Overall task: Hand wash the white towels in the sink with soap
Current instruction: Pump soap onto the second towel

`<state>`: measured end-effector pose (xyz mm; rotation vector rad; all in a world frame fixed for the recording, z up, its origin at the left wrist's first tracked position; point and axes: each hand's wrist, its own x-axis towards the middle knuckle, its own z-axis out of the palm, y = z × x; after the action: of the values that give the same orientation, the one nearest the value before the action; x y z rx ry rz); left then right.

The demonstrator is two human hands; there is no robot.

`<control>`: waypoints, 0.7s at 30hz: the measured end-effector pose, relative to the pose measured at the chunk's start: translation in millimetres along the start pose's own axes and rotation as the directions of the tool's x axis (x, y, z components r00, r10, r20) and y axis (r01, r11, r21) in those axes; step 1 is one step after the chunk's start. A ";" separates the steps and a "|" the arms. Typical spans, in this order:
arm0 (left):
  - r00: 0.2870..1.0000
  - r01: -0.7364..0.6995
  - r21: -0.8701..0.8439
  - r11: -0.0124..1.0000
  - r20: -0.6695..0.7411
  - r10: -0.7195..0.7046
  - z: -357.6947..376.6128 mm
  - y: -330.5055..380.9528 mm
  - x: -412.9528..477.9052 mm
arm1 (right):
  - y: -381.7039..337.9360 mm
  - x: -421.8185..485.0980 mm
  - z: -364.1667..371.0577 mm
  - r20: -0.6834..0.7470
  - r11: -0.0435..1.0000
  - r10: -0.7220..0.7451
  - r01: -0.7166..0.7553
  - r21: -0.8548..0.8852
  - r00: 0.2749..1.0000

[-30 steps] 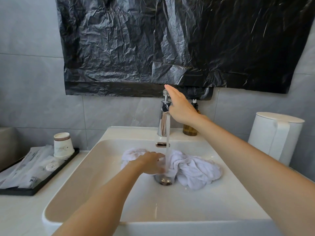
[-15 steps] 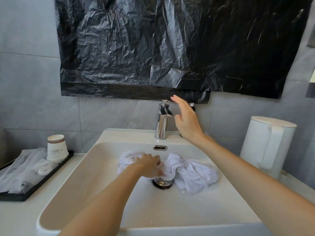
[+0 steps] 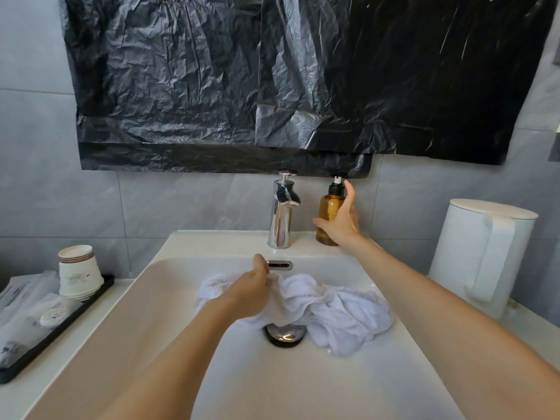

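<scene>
1. Lying bunched in the basin of the white sink [image 3: 303, 386], the white towels [image 3: 336, 310] fill its back half, and their front edge overlaps the chrome drain [image 3: 285, 335].
2. The left hand [image 3: 251, 294] sits on the left part of the towels, fingers curled and grasping a fold of cloth just below the overflow slot [image 3: 279, 264].
3. The right hand [image 3: 341, 221] is up at the amber soap bottle [image 3: 326, 212] on the sink's back ledge, fingers spread and released (thumb low at the bottle's left, the others past its right side). Whether the palm touches the glass I cannot tell.
4. A chrome faucet [image 3: 283, 213] stands just left of the bottle.
5. On the table, a black tray [image 3: 65, 324] at the left carries stacked paper cups [image 3: 78, 272], and a white kettle [image 3: 481, 253] stands at the right.
6. Black plastic sheeting [image 3: 272, 86] hangs on the tiled wall above.
</scene>
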<state>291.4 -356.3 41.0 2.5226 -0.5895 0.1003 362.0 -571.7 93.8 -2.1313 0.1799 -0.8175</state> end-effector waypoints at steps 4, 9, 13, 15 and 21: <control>0.999 0.043 -0.178 0.983 -0.004 -0.044 -0.8 -8.4 6.5 | 5.9 9.4 12.5 -0.116 0.999 0.028 -0.024 0.029 0.993; 0.988 0.120 -0.121 0.985 0.111 -0.107 -5.4 -1.4 4.0 | 3.5 9.2 13.9 -0.159 1.000 0.014 -0.012 0.015 0.987; 0.997 0.018 0.053 0.998 0.074 -0.022 -4.7 -7.6 1.9 | -0.3 -9.3 3.7 -0.119 0.999 -0.031 0.036 0.039 0.992; 0.998 0.035 0.095 0.995 0.051 -0.040 -6.4 -7.6 2.2 | -3.8 -22.6 -8.2 -0.094 0.998 -0.040 0.043 0.035 0.995; 0.993 0.113 -0.030 0.993 0.017 -0.113 -7.9 -8.1 3.9 | -22.3 -69.1 -50.5 0.003 0.994 -0.108 0.108 0.023 0.994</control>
<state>298.8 -347.5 44.5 2.5224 -0.4493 0.0298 274.1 -563.3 99.0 -2.1356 0.0529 -0.8738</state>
